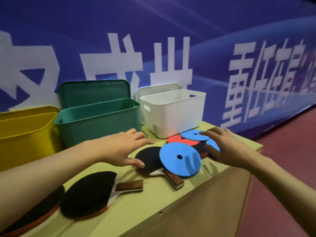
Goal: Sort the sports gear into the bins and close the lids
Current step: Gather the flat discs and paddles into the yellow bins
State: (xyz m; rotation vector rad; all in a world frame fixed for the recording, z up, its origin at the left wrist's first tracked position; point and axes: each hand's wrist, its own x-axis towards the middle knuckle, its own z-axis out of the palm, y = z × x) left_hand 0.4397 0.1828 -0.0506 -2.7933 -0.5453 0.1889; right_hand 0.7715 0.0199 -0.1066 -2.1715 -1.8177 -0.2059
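Blue disc (pixel 180 159) between left hand (pixel 123 148), right hand (pixel 227 147)

I've got yellow (pixel 25 134), green (pixel 99 120) and white bins (pixel 172 112) standing open, lids propped behind; black paddles (pixel 89 194) and blue (pixel 179 159) and red discs (pixel 181 140) lie flat in front.

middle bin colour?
Green; the middle bin shows best in the head view, its only view.
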